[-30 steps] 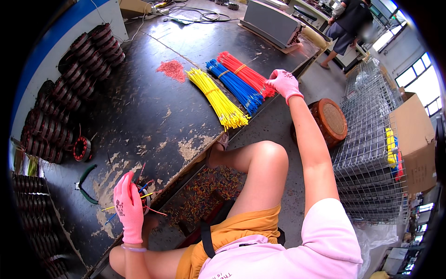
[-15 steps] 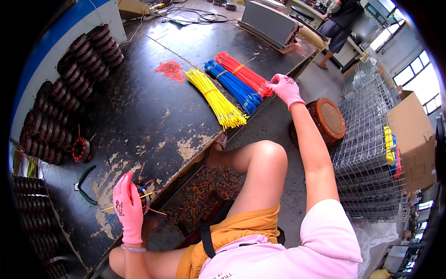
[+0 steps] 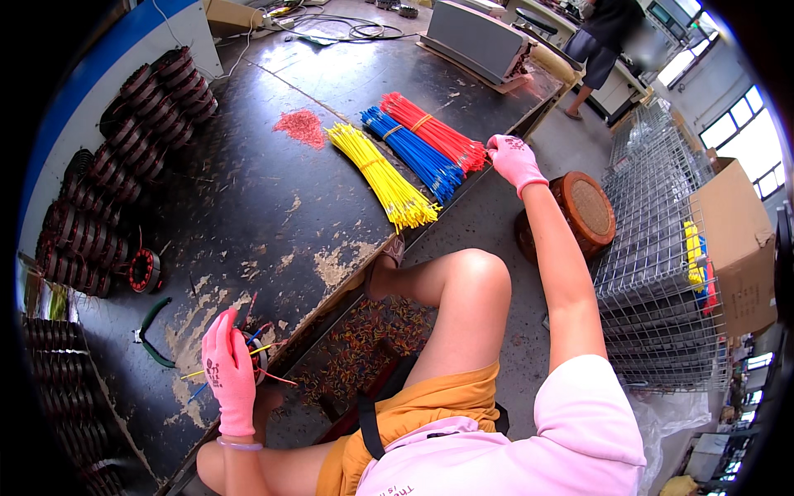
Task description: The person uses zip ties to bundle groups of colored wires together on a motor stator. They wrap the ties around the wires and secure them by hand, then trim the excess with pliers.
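My left hand (image 3: 227,372), in a pink glove, rests at the table's near edge, fingers curved round a small wound stator (image 3: 261,354). Red, blue and yellow wires stick out of the stator, which is partly hidden behind the hand. My right hand (image 3: 516,160), also gloved in pink, is pinched at the near end of a bundle of red wires (image 3: 434,132); whatever lies between the fingertips is too small to make out. Beside that bundle lie a blue wire bundle (image 3: 413,155) and a yellow wire bundle (image 3: 382,178), each banded.
Green-handled pliers (image 3: 149,332) and a single stator (image 3: 145,270) lie on the dark worn table (image 3: 240,198). Stacked stators (image 3: 112,169) line the left side. Red scraps (image 3: 300,127) lie farther back. To the right stand a wooden drum stool (image 3: 589,211) and wire cages (image 3: 653,273). A person (image 3: 608,41) stands far off.
My right hand has shifted slightly right, away from the red wire ends. My left hand stays at the stator, almost unmoved.
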Demonstrator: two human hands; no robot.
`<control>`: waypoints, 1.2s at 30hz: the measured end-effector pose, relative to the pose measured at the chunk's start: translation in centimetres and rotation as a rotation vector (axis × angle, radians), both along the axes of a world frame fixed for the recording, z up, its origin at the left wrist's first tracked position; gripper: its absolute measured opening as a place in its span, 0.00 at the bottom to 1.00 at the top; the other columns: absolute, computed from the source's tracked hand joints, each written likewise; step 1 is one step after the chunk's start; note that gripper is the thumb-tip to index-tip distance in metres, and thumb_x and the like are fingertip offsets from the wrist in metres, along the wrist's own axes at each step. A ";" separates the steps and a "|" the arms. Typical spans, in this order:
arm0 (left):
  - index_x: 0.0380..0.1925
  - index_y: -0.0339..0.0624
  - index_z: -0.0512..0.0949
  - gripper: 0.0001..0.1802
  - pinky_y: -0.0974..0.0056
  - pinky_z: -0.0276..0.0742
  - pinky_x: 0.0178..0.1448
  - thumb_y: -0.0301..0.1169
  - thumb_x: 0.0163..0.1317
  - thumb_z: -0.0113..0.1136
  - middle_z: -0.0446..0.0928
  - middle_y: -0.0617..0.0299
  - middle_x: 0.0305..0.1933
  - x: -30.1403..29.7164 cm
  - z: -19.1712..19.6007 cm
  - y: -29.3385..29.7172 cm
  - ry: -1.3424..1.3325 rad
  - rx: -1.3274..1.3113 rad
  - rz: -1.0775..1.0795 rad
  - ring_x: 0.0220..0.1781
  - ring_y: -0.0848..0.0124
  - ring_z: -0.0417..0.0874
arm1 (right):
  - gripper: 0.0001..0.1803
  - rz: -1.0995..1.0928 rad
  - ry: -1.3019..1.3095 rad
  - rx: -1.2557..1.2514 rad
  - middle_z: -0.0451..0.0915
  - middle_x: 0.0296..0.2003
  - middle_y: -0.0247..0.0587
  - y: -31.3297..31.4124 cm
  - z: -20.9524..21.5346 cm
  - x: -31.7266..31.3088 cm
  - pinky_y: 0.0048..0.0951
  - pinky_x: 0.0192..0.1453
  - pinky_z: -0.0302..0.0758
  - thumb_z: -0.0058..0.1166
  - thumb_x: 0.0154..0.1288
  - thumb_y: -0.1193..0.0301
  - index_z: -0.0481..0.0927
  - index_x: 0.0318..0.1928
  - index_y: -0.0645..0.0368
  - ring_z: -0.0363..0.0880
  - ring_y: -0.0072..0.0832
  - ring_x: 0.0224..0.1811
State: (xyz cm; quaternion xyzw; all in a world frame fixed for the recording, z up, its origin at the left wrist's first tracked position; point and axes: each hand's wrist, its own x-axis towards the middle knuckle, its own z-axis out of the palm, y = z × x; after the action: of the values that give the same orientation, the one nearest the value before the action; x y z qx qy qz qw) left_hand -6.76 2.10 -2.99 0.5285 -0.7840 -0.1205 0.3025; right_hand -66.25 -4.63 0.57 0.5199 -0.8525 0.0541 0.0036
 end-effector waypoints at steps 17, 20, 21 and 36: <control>0.58 0.39 0.81 0.23 0.44 0.72 0.72 0.32 0.63 0.70 0.80 0.54 0.63 -6.7 10.9 0.4 -0.207 -0.628 -0.149 0.66 0.51 0.79 | 0.05 0.440 -1.057 -0.586 0.82 0.31 0.30 10.5 8.9 23.7 0.18 0.36 0.74 0.58 0.72 0.78 0.84 0.45 0.60 0.77 0.12 0.32; 0.46 0.48 0.87 0.18 0.45 0.81 0.63 0.31 0.52 0.72 0.82 0.62 0.47 -7.0 13.1 0.1 -0.240 -0.841 -0.277 0.55 0.59 0.84 | 0.07 0.930 -0.983 -0.477 0.84 0.33 0.38 9.4 9.6 31.0 0.26 0.38 0.78 0.63 0.67 0.77 0.85 0.44 0.62 0.82 0.22 0.32; 0.45 0.49 0.87 0.19 0.50 0.85 0.57 0.29 0.49 0.72 0.80 0.64 0.39 -5.9 12.8 0.0 -0.199 -0.819 -0.275 0.50 0.61 0.85 | 0.08 1.013 -0.939 -0.488 0.84 0.34 0.40 9.0 9.6 32.2 0.28 0.39 0.79 0.63 0.66 0.77 0.85 0.45 0.62 0.83 0.25 0.32; 0.53 0.43 0.81 0.16 0.56 0.80 0.43 0.23 0.65 0.63 0.75 0.53 0.44 -0.9 0.1 0.3 0.308 0.025 0.221 0.41 0.57 0.84 | 0.14 0.684 -1.389 0.240 0.83 0.32 0.27 1.9 -3.0 41.1 0.22 0.39 0.74 0.60 0.71 0.68 0.86 0.49 0.66 0.74 0.13 0.33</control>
State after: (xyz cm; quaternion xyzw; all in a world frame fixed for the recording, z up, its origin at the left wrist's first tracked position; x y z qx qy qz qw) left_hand -7.66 2.37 -2.87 0.5905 -0.6639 -0.1758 0.4238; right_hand -25.13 -2.75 -2.47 0.5977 -0.4520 0.2725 -0.6035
